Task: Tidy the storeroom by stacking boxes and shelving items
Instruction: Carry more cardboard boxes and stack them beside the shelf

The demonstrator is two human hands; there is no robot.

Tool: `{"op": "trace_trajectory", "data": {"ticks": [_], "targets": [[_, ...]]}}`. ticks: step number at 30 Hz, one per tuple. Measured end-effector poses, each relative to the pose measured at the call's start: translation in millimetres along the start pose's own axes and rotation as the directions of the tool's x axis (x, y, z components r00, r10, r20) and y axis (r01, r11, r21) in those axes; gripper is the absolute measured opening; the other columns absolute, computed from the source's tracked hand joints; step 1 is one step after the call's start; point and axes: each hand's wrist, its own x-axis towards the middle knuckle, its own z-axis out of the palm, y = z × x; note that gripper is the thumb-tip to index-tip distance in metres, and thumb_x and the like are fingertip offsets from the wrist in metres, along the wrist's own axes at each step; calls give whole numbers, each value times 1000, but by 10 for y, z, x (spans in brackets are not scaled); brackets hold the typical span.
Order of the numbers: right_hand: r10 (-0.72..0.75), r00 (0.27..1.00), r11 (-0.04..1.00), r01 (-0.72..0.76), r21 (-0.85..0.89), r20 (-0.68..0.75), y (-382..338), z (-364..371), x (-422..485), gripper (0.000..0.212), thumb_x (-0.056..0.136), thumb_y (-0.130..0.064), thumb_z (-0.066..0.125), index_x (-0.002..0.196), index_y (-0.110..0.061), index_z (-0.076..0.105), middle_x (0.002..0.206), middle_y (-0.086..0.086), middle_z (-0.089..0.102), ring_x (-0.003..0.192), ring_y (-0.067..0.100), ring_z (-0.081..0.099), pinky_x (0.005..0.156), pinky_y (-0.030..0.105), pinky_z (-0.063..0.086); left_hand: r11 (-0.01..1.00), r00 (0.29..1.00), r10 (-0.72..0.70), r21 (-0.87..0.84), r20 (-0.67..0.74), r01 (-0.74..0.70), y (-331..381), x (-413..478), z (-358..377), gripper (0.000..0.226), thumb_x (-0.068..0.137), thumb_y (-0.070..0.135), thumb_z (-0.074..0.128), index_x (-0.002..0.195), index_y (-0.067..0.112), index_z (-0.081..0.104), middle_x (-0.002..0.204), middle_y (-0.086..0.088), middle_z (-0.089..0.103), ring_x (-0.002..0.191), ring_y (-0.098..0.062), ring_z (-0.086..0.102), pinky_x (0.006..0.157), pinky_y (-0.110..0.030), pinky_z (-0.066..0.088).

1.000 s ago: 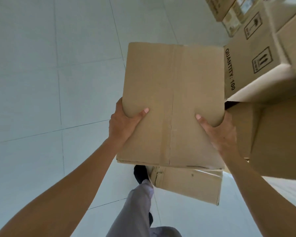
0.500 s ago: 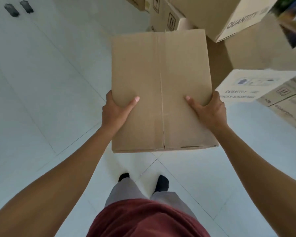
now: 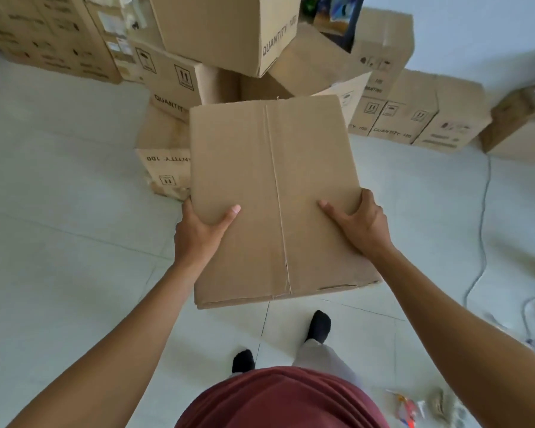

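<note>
I carry a plain brown cardboard box [image 3: 275,193] with a taped centre seam, held level in front of my waist above the tiled floor. My left hand [image 3: 198,233] grips its left side, thumb lying on the top. My right hand [image 3: 360,223] grips the right side, thumb also on top. The fingers of both hands are hidden under the box. Just beyond its far edge rises a pile of printed cartons [image 3: 226,35] marked QUANTITY.
An upside-down carton [image 3: 162,159] sits on the floor left of the held box. A row of cartons [image 3: 414,115] lines the wall at right. A grey cable [image 3: 479,242] trails over the floor on the right, with small litter [image 3: 414,406] at bottom right.
My view has swung from the bare floor toward the carton pile, which now stands straight ahead. The box stays in both hands with the same grip.
</note>
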Motion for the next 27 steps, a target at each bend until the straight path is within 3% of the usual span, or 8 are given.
{"op": "trace_trajectory", "data": {"ticks": [4,8,12,15,20,27], "targets": [[112,989,993,-108,45,-96,320,-241,-257,85,67,-79,60,120,-15,43,115,5,60,103,28,58,85,45,51,994,989,99,34,114,-103,219,-91,206,95,63,76,69,133,18,41,129,-4,58,120,-33,52,99,-45,45],[209,960,977,-197,81,-187,667,-542,-420,82,65,-82,58,112,-17,43,110,5,59,100,29,58,83,45,51,983,959,168,34,227,-180,524,-216,510,119,48,90,60,138,15,39,133,-6,56,122,-31,52,99,-46,45],[272,924,961,-247,126,-267,1012,-891,-449,78,67,-80,59,109,-16,43,104,3,56,97,28,57,80,42,50,964,922,237,41,306,-261,923,-323,937,121,47,89,59,139,13,38,135,-9,54,123,-32,51,101,-45,44],[316,895,946,-275,169,-314,1316,-1174,-412,76,68,-79,59,107,-17,42,102,1,55,95,27,56,77,39,48,949,893,291,16,343,-315,1241,-406,1327,116,43,90,58,132,17,42,128,-7,59,118,-33,54,99,-46,45],[349,871,932,-287,220,-344,1822,-1669,-122,75,67,-80,59,106,-17,43,101,1,55,91,26,55,73,37,46,921,852,365,-12,375,-389,1770,-559,2016,98,61,75,72,134,16,42,131,-4,58,120,-30,53,100,-44,44],[328,866,939,-257,227,-377,2324,-2398,510,77,67,-79,60,110,-16,45,102,0,56,94,26,57,78,41,50,905,848,394,13,355,-426,2477,-612,2856,90,66,72,69,132,17,43,127,-6,59,119,-34,52,98,-45,44]]}}
